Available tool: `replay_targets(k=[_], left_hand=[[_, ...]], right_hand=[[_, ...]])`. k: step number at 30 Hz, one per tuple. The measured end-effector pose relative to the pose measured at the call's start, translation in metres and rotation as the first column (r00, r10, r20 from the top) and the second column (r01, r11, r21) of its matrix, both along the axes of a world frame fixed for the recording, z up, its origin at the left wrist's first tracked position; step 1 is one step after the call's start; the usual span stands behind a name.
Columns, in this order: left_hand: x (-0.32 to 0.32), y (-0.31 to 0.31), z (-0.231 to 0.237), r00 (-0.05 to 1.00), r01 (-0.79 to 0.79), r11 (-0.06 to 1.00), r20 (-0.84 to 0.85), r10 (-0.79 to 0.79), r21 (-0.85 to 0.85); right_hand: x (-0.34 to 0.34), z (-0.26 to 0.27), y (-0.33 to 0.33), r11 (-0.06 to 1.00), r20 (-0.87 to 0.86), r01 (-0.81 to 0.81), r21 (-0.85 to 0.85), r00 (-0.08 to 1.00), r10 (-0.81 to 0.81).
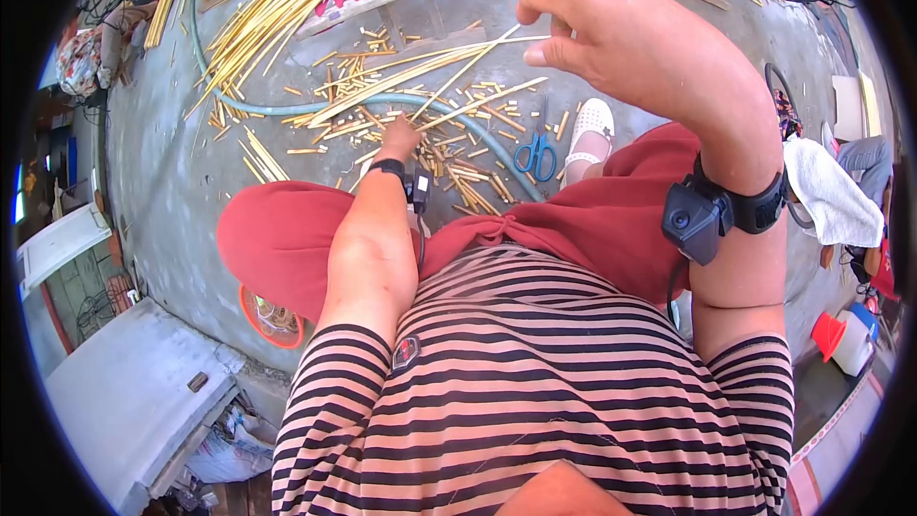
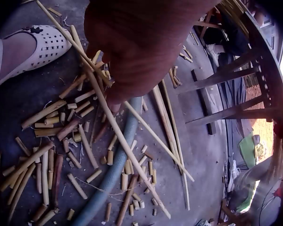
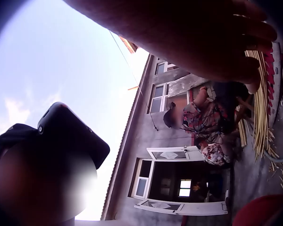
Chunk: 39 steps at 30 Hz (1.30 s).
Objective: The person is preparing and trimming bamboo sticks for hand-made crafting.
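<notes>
Low over the floor, my left hand (image 1: 399, 139) holds a thin pale stick (image 2: 63, 40) that slants up toward my right hand. A second long stick (image 2: 127, 148) crosses it close by the fingers in the left wrist view. The fingertips are mostly hidden behind the palm, among short cut pieces (image 2: 47, 113). My right hand (image 1: 611, 24) is raised, its fingers loosely bent and apart from the thumb. The far ends of slim sticks (image 1: 478, 50) overlap the gap there. In the right wrist view that hand's fingers (image 3: 252, 37) are dark.
Blue-handled scissors (image 1: 536, 158) lie beside a white shoe (image 1: 592, 134). A blue-grey hose (image 1: 382, 98) runs under the pieces. Long yellow sticks (image 1: 277, 14) lean by a bench (image 1: 392, 0). An orange basket (image 1: 272, 317) stands behind the left knee. Another person (image 3: 203, 115) sits nearby.
</notes>
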<state>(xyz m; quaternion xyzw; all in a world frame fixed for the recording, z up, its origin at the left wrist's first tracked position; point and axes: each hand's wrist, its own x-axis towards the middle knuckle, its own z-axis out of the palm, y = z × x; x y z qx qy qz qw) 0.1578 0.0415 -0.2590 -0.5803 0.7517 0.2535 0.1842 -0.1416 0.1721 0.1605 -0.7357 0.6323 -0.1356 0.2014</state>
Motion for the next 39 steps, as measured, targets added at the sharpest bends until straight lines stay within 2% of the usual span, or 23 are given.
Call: replay_targets(k=[2,6,7,10,11,14,15,18,19,22,26,28,30,31,34,36,38,39], left_hand=[[0.004,0.011,-0.004,0.999,0.045,0.999,0.018,-0.044,-0.023],[-0.008,0.019,0.026,0.993,-0.009,1.0,0.119,0.01,-0.009],[-0.016,0.023,0.039,0.988,0.022,0.999,0.155,-0.017,-0.031],[-0.007,0.025,0.021,0.965,0.208,0.975,0.178,-0.191,-0.083],[-0.002,0.03,0.014,0.969,0.216,0.968,0.146,-0.198,-0.125],[-0.006,0.038,0.026,0.947,0.279,0.953,0.199,-0.252,-0.121],[-0.006,0.034,0.026,0.931,0.324,0.943,0.203,-0.304,-0.07],[-0.007,0.026,0.024,0.942,0.334,0.939,0.06,-0.33,-0.079],[-0.012,0.026,0.04,0.946,0.322,0.931,0.039,-0.32,-0.17],[-0.013,0.0,0.038,0.945,0.295,0.853,-0.003,-0.328,-0.431],[-0.009,-0.039,0.057,0.951,0.23,0.861,-0.085,-0.299,-0.453],[-0.006,-0.065,0.075,0.942,0.251,0.845,-0.079,-0.325,-0.472],[-0.002,-0.081,0.106,0.9,0.275,0.804,-0.153,-0.409,-0.527],[0.003,-0.097,0.11,0.884,0.365,0.788,-0.08,-0.46,-0.495],[-0.004,-0.117,0.171,0.803,0.554,0.763,-0.03,-0.596,-0.334],[-0.013,-0.116,0.229,0.759,0.607,0.78,-0.18,-0.626,-0.151],[-0.018,-0.105,0.287,0.806,0.53,0.837,-0.386,-0.45,0.132],[-0.019,-0.098,0.314,0.821,0.493,0.823,-0.465,-0.332,0.282]], right_hand=[[-0.005,-0.007,0.003,1.0,-0.073,0.003,0.002,0.997,-0.003],[-0.009,-0.003,0.005,1.0,-0.069,0.011,0.028,0.998,-0.009],[-0.009,-0.001,0.005,0.999,-0.081,0.016,0.036,0.997,-0.013],[-0.007,-0.002,0.005,0.999,-0.091,0.023,0.032,0.996,-0.02],[-0.006,-0.002,0.005,0.999,-0.09,0.022,0.027,0.996,-0.019],[-0.003,-0.001,0.003,0.999,-0.106,0.016,0.048,0.994,-0.011],[-0.003,-0.001,0.002,0.999,-0.099,0.006,0.035,0.995,-0.003],[-0.003,-0.004,0.0,1.0,-0.069,-0.011,0.022,0.998,0.013],[-0.002,-0.004,-0.001,1.0,-0.058,-0.008,0.027,0.998,0.009],[0.005,-0.002,-0.008,0.996,-0.068,0.0,0.088,0.998,0.006],[0.016,-0.001,-0.015,0.989,-0.129,-0.015,0.145,0.991,0.034],[0.019,0.002,-0.017,0.99,-0.107,-0.029,0.136,0.993,0.044],[0.022,0.002,-0.02,0.995,-0.087,-0.052,0.087,0.994,0.06],[0.026,0.003,-0.023,0.994,-0.074,-0.065,0.084,0.995,0.071],[0.041,0.011,-0.03,0.993,-0.073,-0.089,0.08,0.993,0.095],[0.051,0.011,-0.038,0.979,-0.088,-0.121,0.163,0.987,0.137],[0.061,0.009,-0.045,0.953,-0.111,-0.168,0.251,0.973,0.201],[0.068,0.009,-0.048,0.947,-0.12,-0.175,0.269,0.97,0.213]])
